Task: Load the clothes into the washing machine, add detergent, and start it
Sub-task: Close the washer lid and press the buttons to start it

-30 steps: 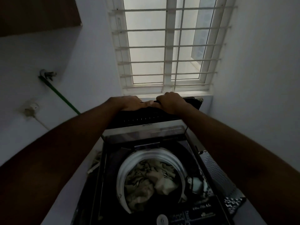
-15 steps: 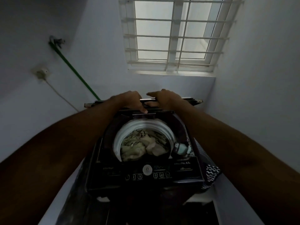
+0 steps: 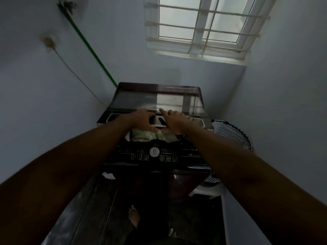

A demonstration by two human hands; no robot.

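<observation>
A dark top-loading washing machine (image 3: 187,157) stands against the back wall. Its glass lid (image 3: 138,99) is lowered almost flat over the tub. My left hand (image 3: 141,119) and my right hand (image 3: 177,120) hold the lid's front edge side by side, thumbs under it; my right index finger lies straight on the glass. Pale green clothes (image 3: 143,136) show in the narrow gap under my hands. The control panel (image 3: 123,152), with a round silver button (image 3: 154,151) and small keys, faces me. No detergent container is in view.
A black-and-white patterned basket (image 3: 230,133) stands right of the machine, by the right wall. A green hose (image 3: 88,45) and a cable from a wall socket (image 3: 49,40) run down the left wall. A barred window (image 3: 200,27) is above. My bare foot (image 3: 134,216) is on the dark floor.
Both hands have brought the lid down from upright to nearly flat over the tub, hiding most of the clothes. The view has pulled back and tilted down.
</observation>
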